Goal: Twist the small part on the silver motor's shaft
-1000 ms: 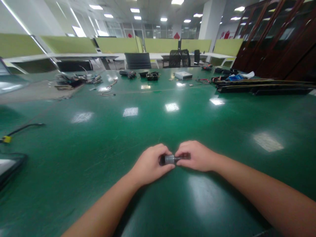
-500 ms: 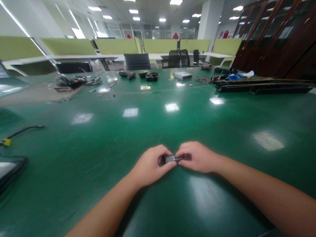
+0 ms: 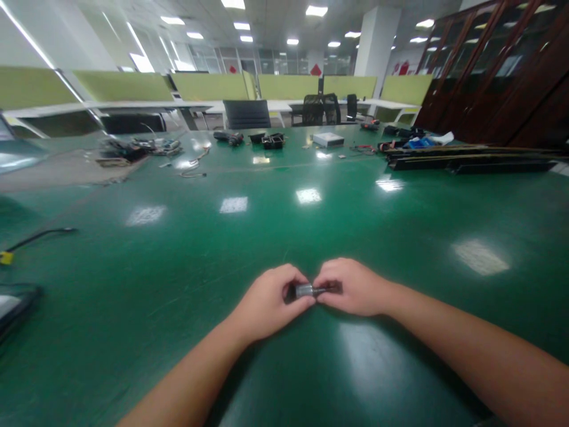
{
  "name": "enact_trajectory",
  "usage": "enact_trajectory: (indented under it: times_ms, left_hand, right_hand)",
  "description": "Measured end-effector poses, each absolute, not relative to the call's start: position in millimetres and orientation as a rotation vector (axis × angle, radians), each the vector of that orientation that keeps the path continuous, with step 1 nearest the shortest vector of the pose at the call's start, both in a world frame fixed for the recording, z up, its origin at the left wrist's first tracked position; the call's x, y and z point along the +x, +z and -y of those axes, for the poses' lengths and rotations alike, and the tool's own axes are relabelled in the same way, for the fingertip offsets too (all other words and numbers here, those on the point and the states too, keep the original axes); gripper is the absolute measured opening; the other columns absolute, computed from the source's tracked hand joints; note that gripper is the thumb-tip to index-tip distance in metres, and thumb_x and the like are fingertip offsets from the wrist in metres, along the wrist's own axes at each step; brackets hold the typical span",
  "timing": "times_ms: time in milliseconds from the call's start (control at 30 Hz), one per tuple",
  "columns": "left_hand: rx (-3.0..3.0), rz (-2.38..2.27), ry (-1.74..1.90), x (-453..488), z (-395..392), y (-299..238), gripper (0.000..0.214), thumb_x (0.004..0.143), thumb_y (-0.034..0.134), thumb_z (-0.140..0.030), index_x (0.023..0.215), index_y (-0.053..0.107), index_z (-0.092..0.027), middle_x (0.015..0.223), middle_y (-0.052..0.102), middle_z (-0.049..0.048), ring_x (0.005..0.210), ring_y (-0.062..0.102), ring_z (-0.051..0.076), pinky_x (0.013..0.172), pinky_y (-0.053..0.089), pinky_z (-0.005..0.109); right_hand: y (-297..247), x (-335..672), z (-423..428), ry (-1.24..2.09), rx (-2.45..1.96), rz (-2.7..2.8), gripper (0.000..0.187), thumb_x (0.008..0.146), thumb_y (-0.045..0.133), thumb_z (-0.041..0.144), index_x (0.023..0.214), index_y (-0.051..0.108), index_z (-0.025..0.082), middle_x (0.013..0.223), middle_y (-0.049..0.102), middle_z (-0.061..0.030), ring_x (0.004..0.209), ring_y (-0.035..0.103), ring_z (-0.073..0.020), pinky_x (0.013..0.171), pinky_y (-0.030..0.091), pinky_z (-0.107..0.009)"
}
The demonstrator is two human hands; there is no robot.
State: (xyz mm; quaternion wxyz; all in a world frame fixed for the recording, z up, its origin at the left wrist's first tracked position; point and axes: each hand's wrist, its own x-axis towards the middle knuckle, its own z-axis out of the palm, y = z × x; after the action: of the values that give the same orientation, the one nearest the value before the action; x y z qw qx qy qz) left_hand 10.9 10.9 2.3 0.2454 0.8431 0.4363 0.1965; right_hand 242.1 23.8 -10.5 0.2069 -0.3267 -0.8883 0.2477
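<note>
A small silver metal cylinder with a thin dark end lies level between my two hands, low in the middle of the head view. My left hand grips the cylinder's left part, with thumb in front and fingers behind. The thin dark end is pinched by my right hand, whose fingertips almost meet those of the left. Fingers cover both ends, so the exact kind of part cannot be made out. Both hands are just over the green tabletop.
Far across the table are a white box, a power tool and black parts. Long dark strips lie at the far right. At the left edge are a black cable and a dark-edged device.
The camera view has shifted slightly. Both hands keep their hold on the part, and slightly more of its thin dark end shows between the fingertips.
</note>
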Motion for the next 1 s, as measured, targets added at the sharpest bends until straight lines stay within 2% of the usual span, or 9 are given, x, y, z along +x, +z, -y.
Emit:
enact_trajectory:
  times_ms: [1000]
  left_hand:
    - [2.274,-1.205,0.519,11,-11,9,0.016,0.082,0.072,-0.034,0.088,0.067,-0.02,0.077,0.062,-0.0003,0.068,0.054,0.016,0.061,0.037,0.026]
  right_hand:
    - [1,259,-26,0.65,-0.938,2.543,0.007,0.081,0.069,0.02,0.087,0.073,0.019,0.08,0.067,-0.0012,0.073,0.057,-0.0137,0.068,0.04,-0.025]
